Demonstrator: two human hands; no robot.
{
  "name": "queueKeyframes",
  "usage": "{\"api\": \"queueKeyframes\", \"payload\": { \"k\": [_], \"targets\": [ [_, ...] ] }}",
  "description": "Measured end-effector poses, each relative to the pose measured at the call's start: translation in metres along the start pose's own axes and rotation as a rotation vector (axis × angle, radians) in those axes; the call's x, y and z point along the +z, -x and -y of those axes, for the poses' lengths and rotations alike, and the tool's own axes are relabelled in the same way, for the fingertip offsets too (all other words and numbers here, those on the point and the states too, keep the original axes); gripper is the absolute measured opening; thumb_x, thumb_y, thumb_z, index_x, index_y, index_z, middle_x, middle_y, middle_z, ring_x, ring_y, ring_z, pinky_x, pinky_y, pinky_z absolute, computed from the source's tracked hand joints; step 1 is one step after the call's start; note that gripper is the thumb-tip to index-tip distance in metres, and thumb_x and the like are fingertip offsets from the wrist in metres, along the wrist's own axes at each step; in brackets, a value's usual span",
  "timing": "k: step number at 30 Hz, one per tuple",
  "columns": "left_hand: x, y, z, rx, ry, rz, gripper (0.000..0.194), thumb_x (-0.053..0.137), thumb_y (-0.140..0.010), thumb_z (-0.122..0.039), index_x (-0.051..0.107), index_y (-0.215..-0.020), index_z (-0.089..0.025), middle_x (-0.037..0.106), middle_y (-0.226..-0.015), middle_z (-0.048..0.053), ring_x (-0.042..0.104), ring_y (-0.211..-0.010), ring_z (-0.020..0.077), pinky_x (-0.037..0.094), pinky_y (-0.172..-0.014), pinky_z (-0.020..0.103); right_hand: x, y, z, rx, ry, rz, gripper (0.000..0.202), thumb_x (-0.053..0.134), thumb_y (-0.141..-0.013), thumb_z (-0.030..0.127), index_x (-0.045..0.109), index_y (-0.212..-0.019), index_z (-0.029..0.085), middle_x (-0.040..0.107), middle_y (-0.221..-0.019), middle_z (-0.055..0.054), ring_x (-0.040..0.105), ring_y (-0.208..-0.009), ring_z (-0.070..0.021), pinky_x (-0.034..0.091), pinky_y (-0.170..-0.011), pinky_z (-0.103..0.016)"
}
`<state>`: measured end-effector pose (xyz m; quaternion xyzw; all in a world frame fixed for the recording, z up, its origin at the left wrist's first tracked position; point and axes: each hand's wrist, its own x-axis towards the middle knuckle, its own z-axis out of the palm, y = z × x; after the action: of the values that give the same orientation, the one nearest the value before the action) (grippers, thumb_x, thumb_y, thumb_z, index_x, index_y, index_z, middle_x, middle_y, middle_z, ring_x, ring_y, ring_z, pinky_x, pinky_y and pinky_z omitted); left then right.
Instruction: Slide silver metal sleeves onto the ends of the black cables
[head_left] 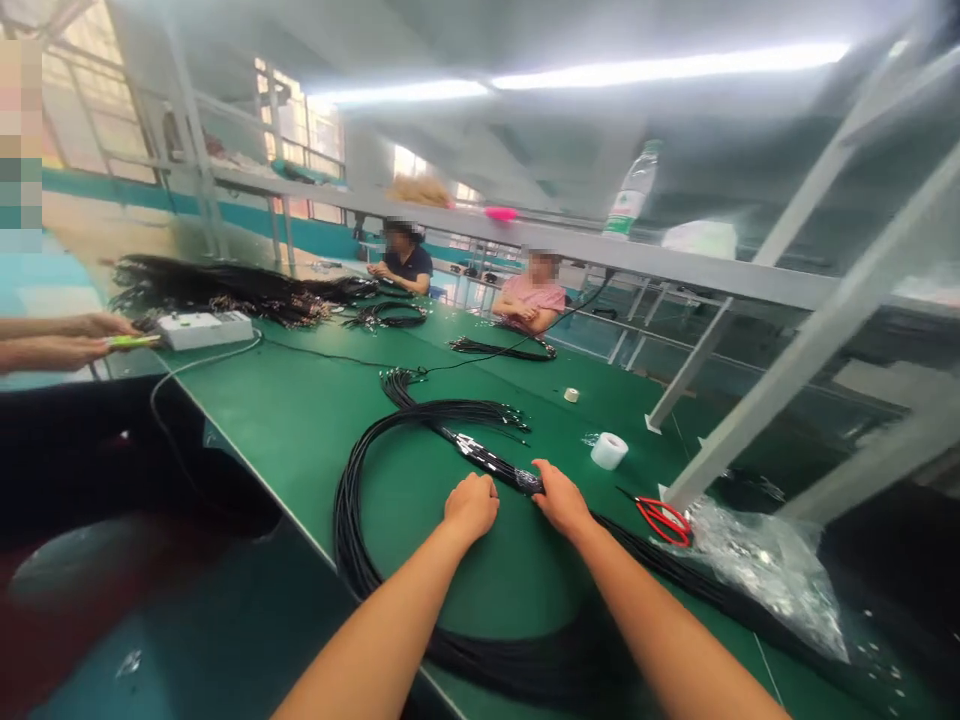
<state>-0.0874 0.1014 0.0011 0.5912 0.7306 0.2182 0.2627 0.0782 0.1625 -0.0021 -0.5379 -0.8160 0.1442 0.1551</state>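
Cable bundle (491, 462), black and many-stranded, runs aslant over the green table (300, 425) right in front of the person, and from where I stand the right hand (562, 503) has it: thumb and fingers close around it at a shiny patch that looks like clear film. The left hand (472, 505) is curled up just beside the bundle, near the table top; its fingertips are turned away from me, so I can't tell whether it pinches anything or is simply clenched.

I'd judge the step in hand to be gathering and steadying the strands at that shiny patch. The next move, to my mind, calls for a firm right-hand grip that keeps the strands side by side, with the left hand brought against them for support.

As for looks, the bundle is dark and slim, marked by a row of white pieces short of the shiny patch, and it fans into bright-tipped ends at the far side. Past the right hand it trails on beside the red-handled tool (664, 522) and the clear plastic bag (780, 575). A wide loop of black cable (352, 490) curves around to the left, partly past the table edge. A white roll (609, 451) sits near.
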Motion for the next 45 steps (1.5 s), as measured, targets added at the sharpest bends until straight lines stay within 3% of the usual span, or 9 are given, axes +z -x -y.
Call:
{"api": "queueKeyframes", "payload": {
  "k": [7, 11, 15, 25, 30, 36, 41, 45],
  "targets": [
    [0.027, -0.031, -0.023, -0.097, 0.457, 0.134, 0.026, 0.052, -0.088, -0.031, 0.056, -0.107, -0.014, 0.061, -0.102, 0.006, 0.061, -0.084, 0.0154, 0.053, -0.072, 0.034, -0.019, -0.031, -0.028, -0.024, -0.307, 0.313, 0.023, 0.052, -0.089, 0.030, 0.056, -0.104, 0.013, 0.061, -0.093, -0.004, 0.060, -0.077, -0.0137, 0.052, -0.069, -0.032],
    [0.045, -0.036, -0.034, -0.096, 0.610, 0.173, 0.027, 0.052, -0.088, -0.032, 0.055, -0.107, -0.014, 0.061, -0.101, 0.005, 0.061, -0.082, 0.0152, 0.053, -0.071, 0.034, -0.017, -0.030, -0.028, -0.012, -0.477, 0.374, 0.021, 0.052, -0.089, 0.030, 0.056, -0.101, 0.012, 0.061, -0.087, -0.002, 0.059, -0.069, -0.0114, 0.051, -0.063, -0.028],
    [0.050, -0.041, -0.033, -0.126, 0.638, 0.182, 0.026, 0.052, -0.088, -0.033, 0.056, -0.106, -0.014, 0.061, -0.100, 0.005, 0.061, -0.082, 0.0151, 0.053, -0.071, 0.033, -0.016, -0.026, -0.027, -0.003, -0.586, 0.407, 0.018, 0.053, -0.088, 0.029, 0.057, -0.095, 0.012, 0.059, -0.080, 0.000, 0.057, -0.063, -0.0096, 0.050, -0.059, -0.025],
    [0.039, -0.047, -0.025, -0.237, 0.614, 0.194, 0.027, 0.052, -0.088, -0.031, 0.055, -0.108, -0.014, 0.061, -0.102, 0.005, 0.061, -0.082, 0.0151, 0.053, -0.070, 0.033, -0.026, -0.021, -0.020, 0.060, -0.610, 0.399, 0.024, 0.051, -0.088, 0.020, 0.051, -0.111, 0.014, 0.058, -0.075, 0.002, 0.057, -0.060, -0.0094, 0.048, -0.056, -0.023],
    [0.036, -0.049, -0.027, -0.250, 0.581, 0.224, 0.027, 0.052, -0.088, -0.032, 0.055, -0.108, -0.014, 0.061, -0.101, 0.005, 0.061, -0.081, 0.0149, 0.053, -0.069, 0.033, -0.015, -0.025, -0.012, 0.126, -0.443, 0.322, 0.025, 0.051, -0.089, 0.033, 0.055, -0.103, 0.014, 0.059, -0.081, -0.001, 0.056, -0.061, -0.0096, 0.049, -0.056, -0.025],
    [0.020, -0.048, -0.025, -0.289, 0.442, 0.317, 0.026, 0.053, -0.087, -0.031, 0.056, -0.108, -0.014, 0.061, -0.104, 0.006, 0.061, -0.085, 0.0162, 0.052, -0.073, 0.035, -0.003, -0.034, -0.010, 0.182, -0.279, 0.242, 0.020, 0.053, -0.088, 0.032, 0.058, -0.094, 0.013, 0.060, -0.091, -0.003, 0.058, -0.076, -0.0129, 0.050, -0.067, -0.030],
    [0.000, -0.049, -0.018, -0.295, 0.351, 0.343, 0.026, 0.053, -0.088, -0.031, 0.055, -0.108, -0.014, 0.060, -0.105, 0.006, 0.061, -0.086, 0.0165, 0.052, -0.075, 0.036, -0.010, -0.027, -0.011, 0.158, -0.374, 0.335, 0.031, 0.045, -0.091, 0.041, 0.057, -0.093, 0.012, 0.058, -0.074, 0.001, 0.054, -0.056, -0.0081, 0.047, -0.053, -0.023],
    [-0.006, -0.050, -0.014, -0.281, 0.317, 0.343, 0.026, 0.052, -0.088, -0.032, 0.056, -0.107, -0.014, 0.061, -0.101, 0.006, 0.061, -0.083, 0.0155, 0.052, -0.072, 0.034, -0.014, -0.024, -0.012, 0.141, -0.445, 0.343, 0.031, 0.044, -0.092, 0.041, 0.057, -0.093, 0.012, 0.057, -0.071, 0.002, 0.052, -0.052, -0.0070, 0.046, -0.050, -0.022]
  ]
}}
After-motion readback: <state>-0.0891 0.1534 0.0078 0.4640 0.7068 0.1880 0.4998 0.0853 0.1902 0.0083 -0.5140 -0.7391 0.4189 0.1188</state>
